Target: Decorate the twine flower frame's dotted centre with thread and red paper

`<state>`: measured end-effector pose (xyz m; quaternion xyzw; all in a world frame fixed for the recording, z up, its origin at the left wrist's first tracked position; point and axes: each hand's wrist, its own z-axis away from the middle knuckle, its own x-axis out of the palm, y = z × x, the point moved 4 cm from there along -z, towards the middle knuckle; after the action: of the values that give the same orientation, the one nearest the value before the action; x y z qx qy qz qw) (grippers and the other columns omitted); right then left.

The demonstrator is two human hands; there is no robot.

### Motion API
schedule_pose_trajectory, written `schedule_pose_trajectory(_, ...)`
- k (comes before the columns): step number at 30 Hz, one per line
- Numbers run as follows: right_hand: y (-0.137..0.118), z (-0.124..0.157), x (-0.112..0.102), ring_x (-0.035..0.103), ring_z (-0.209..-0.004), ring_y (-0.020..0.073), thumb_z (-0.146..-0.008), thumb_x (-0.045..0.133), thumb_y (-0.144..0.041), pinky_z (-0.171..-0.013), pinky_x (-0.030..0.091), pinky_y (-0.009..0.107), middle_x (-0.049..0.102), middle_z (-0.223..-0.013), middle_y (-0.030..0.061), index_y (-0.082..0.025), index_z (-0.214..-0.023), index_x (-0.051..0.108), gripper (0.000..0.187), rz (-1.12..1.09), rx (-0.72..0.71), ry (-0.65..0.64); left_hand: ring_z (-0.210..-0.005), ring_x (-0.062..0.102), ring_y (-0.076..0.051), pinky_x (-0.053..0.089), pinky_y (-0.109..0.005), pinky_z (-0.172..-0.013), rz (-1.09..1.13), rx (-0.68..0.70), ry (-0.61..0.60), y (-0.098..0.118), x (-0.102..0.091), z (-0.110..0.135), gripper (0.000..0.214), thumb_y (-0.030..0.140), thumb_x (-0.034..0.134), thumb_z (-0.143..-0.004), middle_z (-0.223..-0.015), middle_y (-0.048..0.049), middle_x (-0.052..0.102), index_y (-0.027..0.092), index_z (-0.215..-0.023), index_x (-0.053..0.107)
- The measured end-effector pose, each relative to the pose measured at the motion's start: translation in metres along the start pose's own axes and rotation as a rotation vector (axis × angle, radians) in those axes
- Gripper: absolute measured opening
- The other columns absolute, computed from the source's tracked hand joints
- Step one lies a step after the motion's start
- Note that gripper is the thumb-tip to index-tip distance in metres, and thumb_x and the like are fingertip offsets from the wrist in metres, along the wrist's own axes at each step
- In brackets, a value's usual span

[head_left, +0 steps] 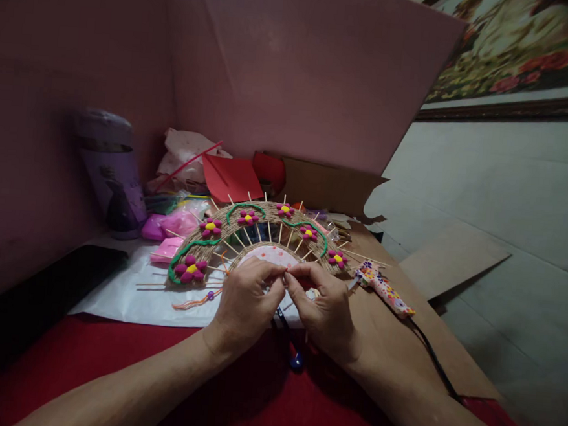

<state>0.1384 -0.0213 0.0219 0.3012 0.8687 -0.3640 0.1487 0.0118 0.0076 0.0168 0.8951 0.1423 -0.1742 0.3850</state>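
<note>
My left hand (251, 301) and my right hand (323, 310) meet at the fingertips, both pinched closed. A tiny dark red bit shows between them; its kind is too small to make out. Just behind them stands a half-round fan (214, 242) of twine woven over thin wooden sticks. Magenta flowers (191, 269) with yellow centres and green curling stems decorate it. At its inner curve is a white piece with red dots (272, 255), partly covered by my hands. An orange tassel with a purple bead (211, 295) hangs at the lower left.
A flower-patterned glue gun (385, 290) with a black cord lies on cardboard (449, 354) at the right. A blue-ended tool (295, 361) lies below my hands on red cloth (194, 388). Behind stand a purple tumbler (113, 181), red paper (232, 177) and pink bags (174, 221).
</note>
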Motion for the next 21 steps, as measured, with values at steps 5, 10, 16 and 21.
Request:
schedule_pose_trajectory(5, 0.0005, 0.0003, 0.0009, 0.059, -0.072, 0.0175, -0.085, 0.052, -0.019, -0.067, 0.048, 0.029, 0.062, -0.076, 0.0038, -0.019, -0.081, 0.059, 0.008, 0.037, -0.029, -0.017, -0.073, 0.060, -0.018, 0.045, -0.027, -0.058, -0.003, 0.022, 0.001, 0.0022, -0.0004, 0.0015, 0.016, 0.012, 0.054, -0.076, -0.076, -0.0047, 0.068, 0.018, -0.078, 0.069)
schedule_pose_trajectory(10, 0.0022, 0.0008, 0.0020, 0.057, -0.073, 0.0176, -0.083, 0.051, -0.016, -0.068, 0.047, 0.030, 0.060, -0.076, 0.0036, -0.019, -0.079, 0.058, 0.008, 0.023, -0.026, -0.017, -0.074, 0.059, -0.018, 0.046, -0.028, -0.061, -0.018, 0.044, -0.007, 0.0031, -0.0006, 0.0021, 0.015, 0.012, 0.055, -0.076, -0.076, -0.0049, 0.068, 0.018, -0.076, 0.068)
schedule_pose_trajectory(16, 0.0047, 0.0003, 0.0032, 0.057, -0.073, 0.0172, -0.080, 0.052, -0.013, -0.070, 0.048, 0.030, 0.060, -0.077, 0.0038, -0.018, -0.081, 0.059, 0.009, -0.030, 0.018, -0.027, -0.077, 0.058, -0.019, 0.046, -0.030, -0.064, -0.038, 0.100, -0.026, 0.0055, -0.0016, 0.0030, 0.014, 0.011, 0.053, -0.078, -0.080, -0.0066, 0.067, 0.016, -0.081, 0.066)
schedule_pose_trajectory(21, 0.0061, -0.0006, 0.0033, 0.056, -0.072, 0.0161, -0.080, 0.053, -0.013, -0.069, 0.048, 0.029, 0.059, -0.076, 0.0028, -0.018, -0.080, 0.059, 0.008, -0.084, 0.047, -0.021, -0.073, 0.056, -0.019, 0.044, -0.030, -0.061, -0.075, 0.104, -0.050, 0.0049, 0.0000, 0.0029, 0.013, 0.010, 0.052, -0.080, -0.078, -0.0073, 0.065, 0.014, -0.082, 0.064)
